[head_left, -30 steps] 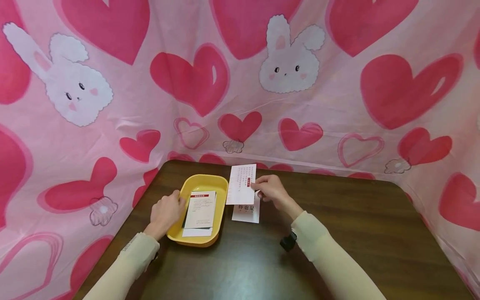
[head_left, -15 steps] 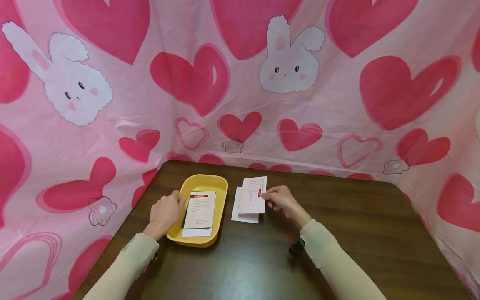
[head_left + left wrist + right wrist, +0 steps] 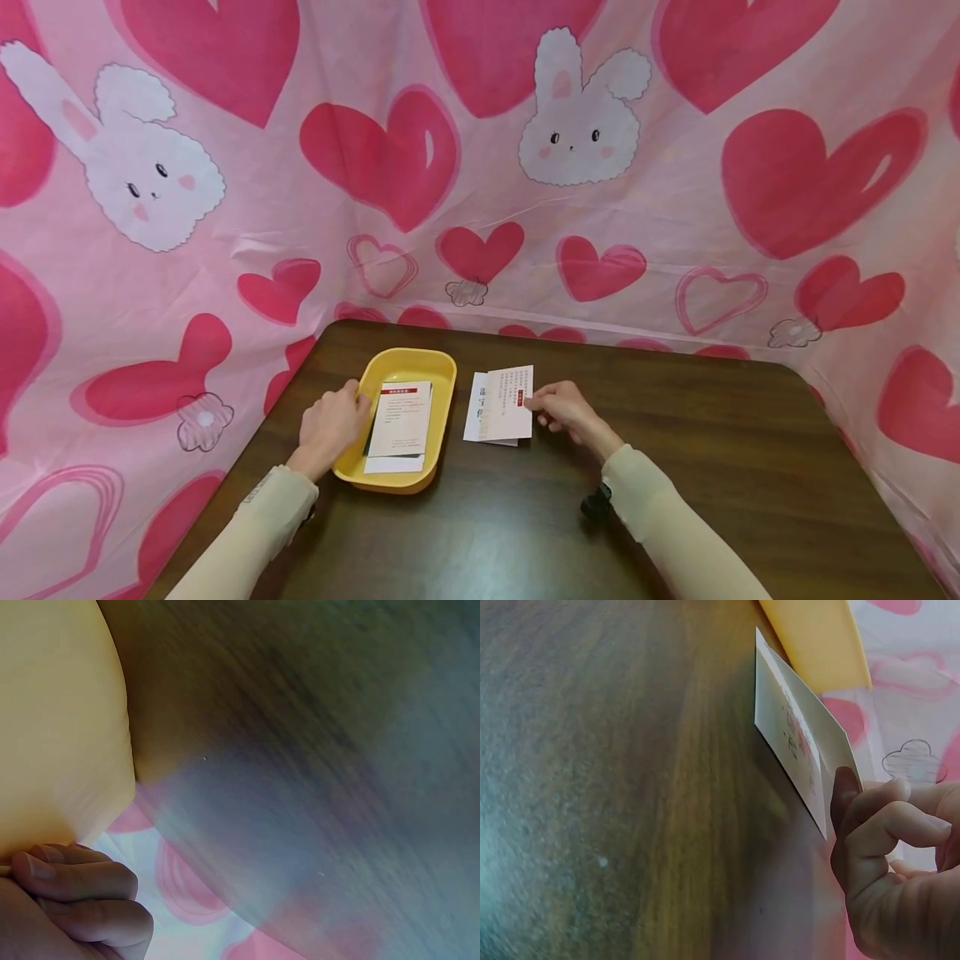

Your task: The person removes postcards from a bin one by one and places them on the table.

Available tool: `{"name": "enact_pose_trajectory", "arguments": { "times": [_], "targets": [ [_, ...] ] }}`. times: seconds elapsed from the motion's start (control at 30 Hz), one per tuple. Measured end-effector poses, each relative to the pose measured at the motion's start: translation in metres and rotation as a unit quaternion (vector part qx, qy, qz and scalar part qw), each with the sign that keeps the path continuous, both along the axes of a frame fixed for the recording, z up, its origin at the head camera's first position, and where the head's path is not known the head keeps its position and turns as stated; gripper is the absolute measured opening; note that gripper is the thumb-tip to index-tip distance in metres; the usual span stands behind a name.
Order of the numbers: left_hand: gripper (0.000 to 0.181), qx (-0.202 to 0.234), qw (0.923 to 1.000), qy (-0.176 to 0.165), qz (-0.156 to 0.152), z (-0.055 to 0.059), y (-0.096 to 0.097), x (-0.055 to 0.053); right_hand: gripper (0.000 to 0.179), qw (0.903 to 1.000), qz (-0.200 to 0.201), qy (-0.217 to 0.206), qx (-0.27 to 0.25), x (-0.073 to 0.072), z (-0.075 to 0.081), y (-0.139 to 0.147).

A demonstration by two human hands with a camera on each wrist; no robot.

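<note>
My left hand (image 3: 330,427) grips the left rim of a yellow plastic basin (image 3: 412,365), and in the left wrist view its curled fingers (image 3: 94,881) are at the basin's edge. Several printed cards (image 3: 401,421) lie stacked inside, a cream one with a red heading on top. To the right of the basin, my right hand (image 3: 567,411) pinches the right edge of a pale card (image 3: 504,408) with a red label and columns of text. That card partly covers a white card (image 3: 475,417) with large dark characters on the table. The right wrist view shows the held card (image 3: 832,739) tilted above the lower one.
Everything rests on a dark brown wooden table (image 3: 675,467). A pink cloth (image 3: 667,200) with hearts and rabbits hangs behind it and along its sides. A dark wrist strap piece (image 3: 597,504) sits under my right cuff.
My right hand has moved right and toward me with the pale card, bringing it down over the white card on the table. The left hand and basin have stayed put.
</note>
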State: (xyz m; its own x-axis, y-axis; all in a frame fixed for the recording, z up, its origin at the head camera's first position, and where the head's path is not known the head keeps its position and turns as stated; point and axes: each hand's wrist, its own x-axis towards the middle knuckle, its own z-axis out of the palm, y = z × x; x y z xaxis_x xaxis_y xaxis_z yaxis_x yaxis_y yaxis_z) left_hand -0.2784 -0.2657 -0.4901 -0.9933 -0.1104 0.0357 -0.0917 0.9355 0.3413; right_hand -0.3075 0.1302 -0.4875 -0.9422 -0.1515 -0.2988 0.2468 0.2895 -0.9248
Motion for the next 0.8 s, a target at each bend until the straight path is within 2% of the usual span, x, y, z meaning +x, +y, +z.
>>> {"name": "enact_pose_trajectory", "arguments": {
  "times": [0.8],
  "targets": [
    [0.037,0.003,1.0000,-0.005,0.001,-0.001,-0.001,0.000,0.020,0.9997,0.006,-0.024,-0.006,-0.003,-0.007,-0.019]
  ]
}}
